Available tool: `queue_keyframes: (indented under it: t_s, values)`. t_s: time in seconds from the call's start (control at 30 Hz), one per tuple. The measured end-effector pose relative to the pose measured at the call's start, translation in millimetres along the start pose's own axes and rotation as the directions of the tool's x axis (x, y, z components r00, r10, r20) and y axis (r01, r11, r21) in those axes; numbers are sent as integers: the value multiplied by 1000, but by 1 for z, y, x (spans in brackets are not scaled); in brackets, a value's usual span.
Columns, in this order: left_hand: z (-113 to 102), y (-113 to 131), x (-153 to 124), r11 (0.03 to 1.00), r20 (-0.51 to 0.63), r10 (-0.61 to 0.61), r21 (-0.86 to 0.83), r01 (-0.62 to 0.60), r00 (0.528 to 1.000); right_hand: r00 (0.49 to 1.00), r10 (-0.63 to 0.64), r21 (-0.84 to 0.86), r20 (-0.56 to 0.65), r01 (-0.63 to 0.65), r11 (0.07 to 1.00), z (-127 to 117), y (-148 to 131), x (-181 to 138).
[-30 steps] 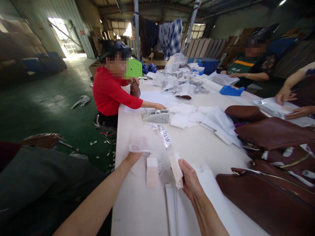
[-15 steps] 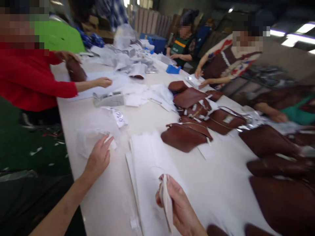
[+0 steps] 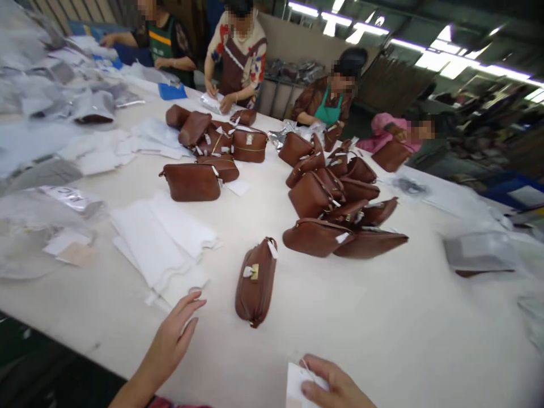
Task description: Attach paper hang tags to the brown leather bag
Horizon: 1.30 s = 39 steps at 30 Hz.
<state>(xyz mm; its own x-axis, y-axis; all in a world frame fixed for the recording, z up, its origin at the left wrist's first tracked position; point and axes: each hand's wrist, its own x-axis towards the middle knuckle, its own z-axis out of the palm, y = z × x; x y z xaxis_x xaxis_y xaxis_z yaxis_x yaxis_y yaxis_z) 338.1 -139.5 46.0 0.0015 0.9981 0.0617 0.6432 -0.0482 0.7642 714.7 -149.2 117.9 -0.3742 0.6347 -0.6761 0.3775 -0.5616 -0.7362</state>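
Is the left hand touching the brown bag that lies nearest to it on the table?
Apart. The head view shows bare white table between the left hand and the brown bag; its fingers stop short of it.

A worker's bare left forearm rises from the lower left of the frame, the left hand (image 3: 176, 331) flat, palm down, fingers spread and extended. At the bottom centre, the right hand (image 3: 329, 388) shows only partly, fingers curled and pinched together, thumb forward.
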Motion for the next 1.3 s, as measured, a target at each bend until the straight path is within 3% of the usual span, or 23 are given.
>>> queue_keyframes:
  t_s: [0.13,0.27,0.37,0.47,0.57,0.63,0.77,0.83,0.9,1.0,1.1,1.17,1.3]
  values:
    - [30,39,-13,991,70,-108,-66,112,992,955,-238,-225,-176,197,954,-52,49,11]
    - [61,67,-20,975,96,-200,-80,208,975,884,-334,-298,-327,238,924,-89,99,27]
    - [76,81,-17,977,-15,-212,-42,211,977,830,-361,-312,-425,240,919,-105,121,25]
    - [76,94,-14,981,-197,-187,15,194,962,797,-349,-286,-492,231,930,-112,131,18]
    - [63,114,-17,988,-362,-65,105,109,930,810,-314,-206,-495,242,948,-115,132,10]
    - [54,129,-21,986,-411,36,165,36,911,837,-291,-134,-464,258,957,-116,129,3]
    - [49,149,-20,955,-316,200,274,-113,927,871,-281,-10,-402,303,953,-116,113,-14]
    - [54,152,-8,943,-271,220,306,-133,937,880,-266,71,-394,318,945,-115,101,-22]
    - [61,154,11,942,-250,164,327,-76,954,889,-244,147,-387,321,936,-114,88,-27]
    - [72,159,40,925,-149,-46,366,98,988,905,-257,159,-338,324,933,-114,68,-28]
    - [80,162,55,898,-6,-253,371,237,967,914,-280,74,-293,313,947,-116,53,-22]
    - [83,157,55,909,69,-286,336,248,956,916,-277,-3,-292,288,958,-118,48,-16]
    - [74,133,37,942,122,-204,293,161,971,921,-278,-175,-273,237,956,-119,54,-6]
